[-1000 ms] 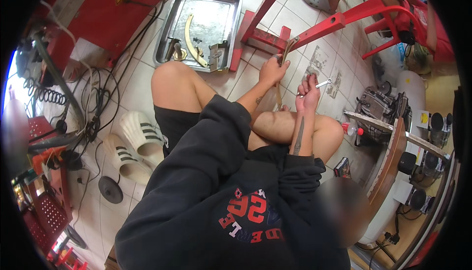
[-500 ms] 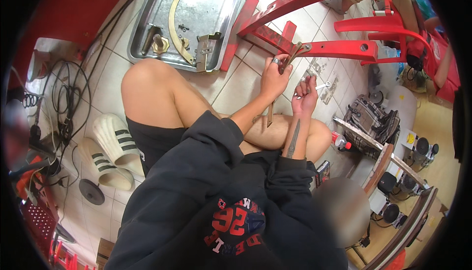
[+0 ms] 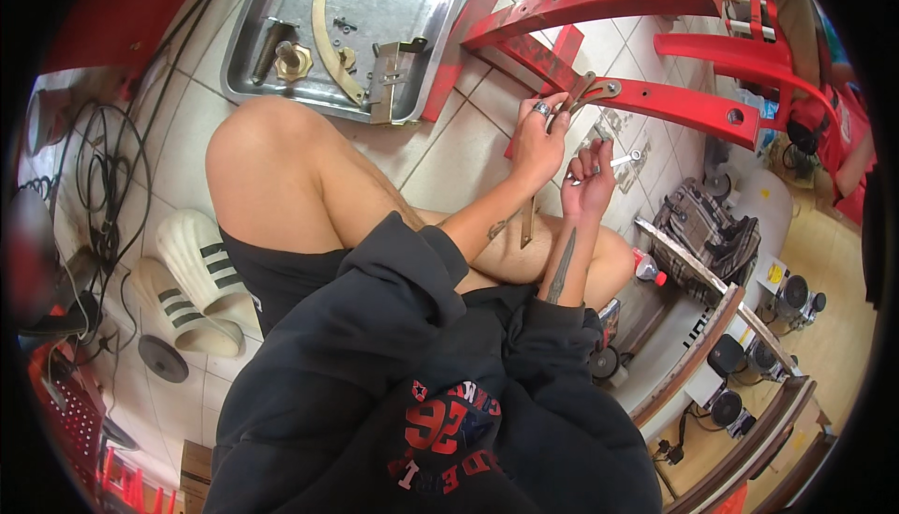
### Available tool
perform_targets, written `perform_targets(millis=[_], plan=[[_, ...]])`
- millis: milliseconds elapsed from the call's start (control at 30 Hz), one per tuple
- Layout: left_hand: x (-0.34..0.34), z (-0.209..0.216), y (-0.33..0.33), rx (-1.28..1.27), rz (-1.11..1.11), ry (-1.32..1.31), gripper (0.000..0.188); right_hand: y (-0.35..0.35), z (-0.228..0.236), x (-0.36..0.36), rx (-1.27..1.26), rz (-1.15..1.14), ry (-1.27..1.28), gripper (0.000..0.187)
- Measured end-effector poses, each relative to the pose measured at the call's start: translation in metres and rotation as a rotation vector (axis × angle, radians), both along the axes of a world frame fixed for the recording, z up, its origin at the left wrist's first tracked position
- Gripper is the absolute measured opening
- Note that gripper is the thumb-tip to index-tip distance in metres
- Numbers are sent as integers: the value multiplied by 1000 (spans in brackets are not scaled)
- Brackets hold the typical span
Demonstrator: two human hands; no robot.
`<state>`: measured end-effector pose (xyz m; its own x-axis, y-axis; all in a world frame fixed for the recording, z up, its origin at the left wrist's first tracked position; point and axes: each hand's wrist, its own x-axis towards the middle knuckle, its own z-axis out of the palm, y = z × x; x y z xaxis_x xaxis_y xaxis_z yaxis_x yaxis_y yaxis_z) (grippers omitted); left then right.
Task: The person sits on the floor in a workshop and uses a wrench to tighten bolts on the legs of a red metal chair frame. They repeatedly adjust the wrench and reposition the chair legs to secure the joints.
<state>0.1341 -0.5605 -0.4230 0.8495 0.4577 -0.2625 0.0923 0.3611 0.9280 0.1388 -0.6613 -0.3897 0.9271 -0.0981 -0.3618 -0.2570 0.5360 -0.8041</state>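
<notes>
My left hand [image 3: 541,144], with a ring on one finger, is closed around a flat brass-coloured metal bar [image 3: 529,223]. The bar's lower end hangs over my shin. Its upper end meets a curved bracket [image 3: 597,93] at a bolt on the lower arm of a red steel frame [image 3: 670,108]. Just to the right and lower, my right hand [image 3: 590,182] grips a wrench [image 3: 625,159], whose ring end sticks out to the right, apart from the bolt. My fingers hide part of the bar and the wrench's middle.
At the upper left, a metal tray [image 3: 245,55] holds a curved strip [image 3: 323,32], a knob [image 3: 293,63], a bracket [image 3: 387,83] and small hardware. Slides [image 3: 197,261] and tangled cables [image 3: 103,168] lie left. A bottle [image 3: 646,267] and plaid bag [image 3: 712,238] are right. Another person stands beyond the frame.
The whole view has shifted, so the tray and frame look larger and nearer. Both hands keep their holds on the bar and the wrench, with little movement relative to the frame.
</notes>
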Motion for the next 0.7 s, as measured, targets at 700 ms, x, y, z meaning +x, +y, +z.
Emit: perform_targets(millis=[700], plan=[[-7, 14, 11, 307, -89, -169, 23, 6, -20, -8, -9, 38, 131, 18]])
